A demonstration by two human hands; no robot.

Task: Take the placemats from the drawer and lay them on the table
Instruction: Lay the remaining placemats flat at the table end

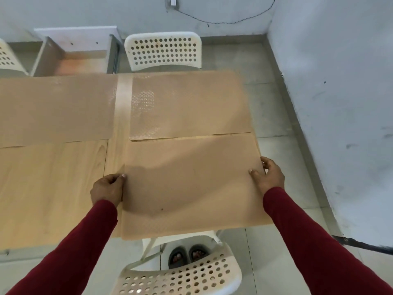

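Observation:
A tan placemat (191, 179) lies on the near right part of the wooden table (53, 188), its front edge hanging a little past the table. My left hand (108, 189) pinches its left edge with the thumb on top. My right hand (268, 176) grips its right edge, thumb on the mat and fingers curled round the side. Two more tan placemats lie farther back: one at the far right (187, 105), one at the far left (55, 107). An open drawer (72, 54) stands beyond the table at the back left.
A white perforated chair (163, 51) stands behind the table, another (180, 275) right below me with my sandalled feet under it. A third chair's back shows at the left edge (6, 58). A wall closes the right side; tiled floor lies between.

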